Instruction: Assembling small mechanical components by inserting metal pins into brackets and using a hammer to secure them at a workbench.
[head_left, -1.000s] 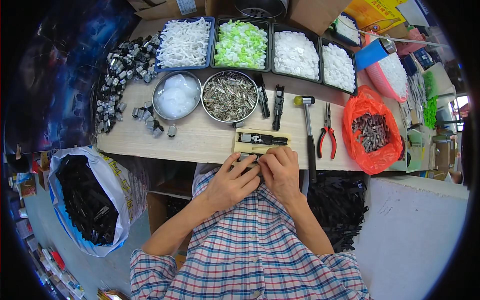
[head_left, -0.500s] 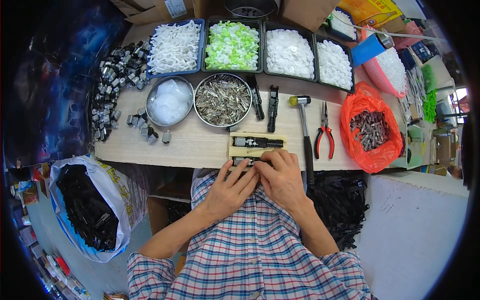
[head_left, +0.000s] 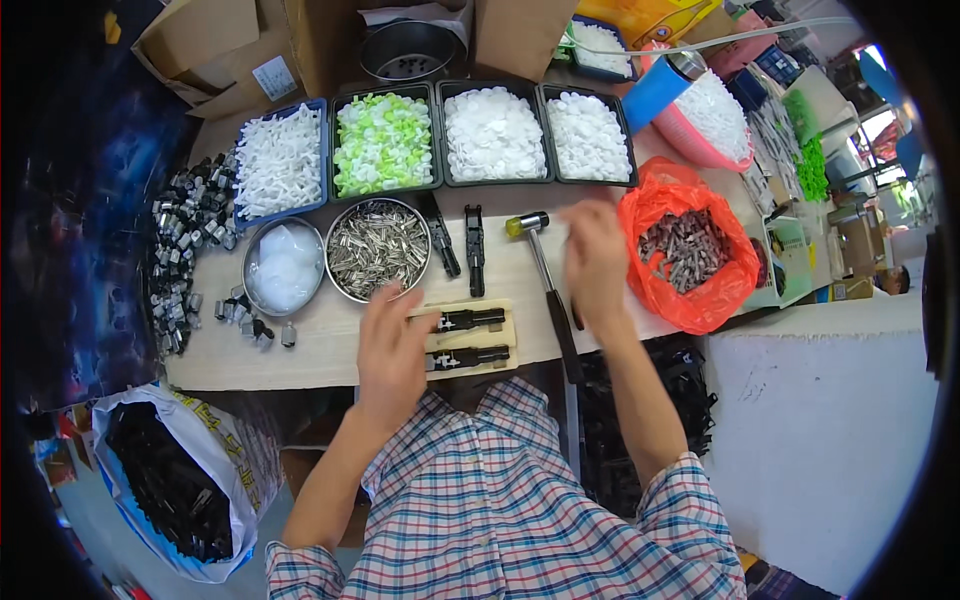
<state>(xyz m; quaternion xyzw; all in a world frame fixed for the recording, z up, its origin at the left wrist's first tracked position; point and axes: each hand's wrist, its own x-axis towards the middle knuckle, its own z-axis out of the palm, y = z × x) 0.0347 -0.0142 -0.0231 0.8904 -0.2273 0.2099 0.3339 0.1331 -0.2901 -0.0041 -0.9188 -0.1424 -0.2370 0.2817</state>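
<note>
Wooden jig (head_left: 505, 341) with two black connector parts (head_left: 466, 339) sits at the table (head_left: 320, 345) front edge, left hand (head_left: 392, 350) resting on its left end, grip loosely spread. Right hand (head_left: 594, 262) lifted, blurred, above the hammer (head_left: 545, 280) near the orange bag (head_left: 690, 250); grip state can't tell.

My hands no longer sit together at the wooden jig (head_left: 470, 338). My right hand (head_left: 596, 262) is now lifted, blurred, beside the orange bag (head_left: 690, 250); my left hand (head_left: 392, 350) now rests at the jig's left end.
</note>
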